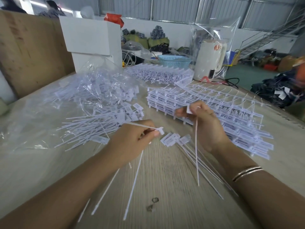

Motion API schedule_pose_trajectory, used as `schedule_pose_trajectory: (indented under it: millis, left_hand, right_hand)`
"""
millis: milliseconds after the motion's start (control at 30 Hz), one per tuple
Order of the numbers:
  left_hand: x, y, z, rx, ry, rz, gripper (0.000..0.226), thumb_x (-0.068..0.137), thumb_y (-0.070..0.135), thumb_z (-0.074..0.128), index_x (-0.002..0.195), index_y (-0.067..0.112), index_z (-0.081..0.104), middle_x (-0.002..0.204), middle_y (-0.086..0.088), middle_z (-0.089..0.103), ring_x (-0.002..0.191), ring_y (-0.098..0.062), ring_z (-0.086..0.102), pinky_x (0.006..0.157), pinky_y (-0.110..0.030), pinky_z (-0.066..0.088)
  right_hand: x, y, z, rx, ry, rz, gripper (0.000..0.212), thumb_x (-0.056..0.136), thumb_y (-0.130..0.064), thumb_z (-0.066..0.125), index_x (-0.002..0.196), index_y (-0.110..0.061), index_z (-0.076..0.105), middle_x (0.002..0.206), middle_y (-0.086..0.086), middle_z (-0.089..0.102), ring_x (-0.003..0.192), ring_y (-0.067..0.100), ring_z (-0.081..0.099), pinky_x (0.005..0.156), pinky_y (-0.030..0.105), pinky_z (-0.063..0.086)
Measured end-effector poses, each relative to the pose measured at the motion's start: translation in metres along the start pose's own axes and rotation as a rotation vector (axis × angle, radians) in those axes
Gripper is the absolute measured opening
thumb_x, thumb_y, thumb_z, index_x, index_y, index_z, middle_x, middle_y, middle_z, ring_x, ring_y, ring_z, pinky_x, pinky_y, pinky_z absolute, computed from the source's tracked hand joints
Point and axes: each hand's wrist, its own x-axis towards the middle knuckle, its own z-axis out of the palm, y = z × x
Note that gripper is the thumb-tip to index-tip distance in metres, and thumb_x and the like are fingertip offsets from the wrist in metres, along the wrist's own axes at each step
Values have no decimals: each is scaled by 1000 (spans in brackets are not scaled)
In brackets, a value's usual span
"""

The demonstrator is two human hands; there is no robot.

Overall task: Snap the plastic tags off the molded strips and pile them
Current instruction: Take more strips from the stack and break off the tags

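My left hand pinches a white plastic tag by its head, and several long tails hang from under the hand toward me. My right hand pinches another tag whose thin tail dangles down over the table. Between the hands lies a small bunch of loose tags with tails pointing to the lower right. A pile of snapped-off tags lies to the left. Stacked molded strips sit just behind my right hand.
A clear plastic bag of tags lies at the back left, more strips behind it. A white box, a blue basket and a bagged white kettle stand at the back. The table edge runs on the right.
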Motion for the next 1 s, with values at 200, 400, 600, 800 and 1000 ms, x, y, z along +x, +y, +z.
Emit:
schedule_pose_trajectory:
  millis: [200, 400, 600, 800, 1000]
  left_hand:
    - [0, -6, -2, 144, 82, 3, 11, 79, 31, 67, 87, 24, 63, 81, 12, 65, 74, -5, 60, 67, -39, 52]
    - [-1, 5, 5, 329, 76, 19, 37, 84, 34, 63, 117, 23, 50, 101, 10, 59, 86, -14, 59, 70, -36, 49]
    - [-6, 22, 11, 334, 46, 85, 46, 83, 42, 58, 122, 22, 47, 112, 7, 60, 97, -12, 61, 73, -30, 50]
    - [-8, 10, -6, 325, -24, 87, 32, 80, 21, 58, 112, 22, 54, 105, 10, 60, 93, -11, 57, 76, -33, 47]
    - [-6, 9, -3, 433, -6, 122, 16, 85, 35, 60, 94, 23, 62, 86, 9, 61, 78, -12, 56, 62, -29, 40]
  right_hand:
    - [4, 16, -15, -1164, -183, 10, 21, 83, -34, 66, 86, -13, 70, 94, -5, 60, 97, 16, 56, 91, 44, 39]
    - [0, 19, -1, -1246, -73, -118, 24, 90, -40, 55, 105, -27, 68, 96, -20, 54, 105, 10, 51, 94, 40, 27]
    - [-8, 17, 25, -1050, -270, -27, 25, 89, -29, 60, 64, -32, 63, 82, 1, 60, 81, 12, 53, 84, 42, 38]
    - [-5, 14, 6, -745, -105, 79, 24, 92, -12, 55, 77, 5, 62, 78, 19, 54, 73, 20, 49, 73, 33, 36]
    - [-10, 14, 15, -807, -219, -8, 21, 84, -18, 66, 82, 4, 66, 78, 17, 63, 70, 10, 56, 67, 19, 42]
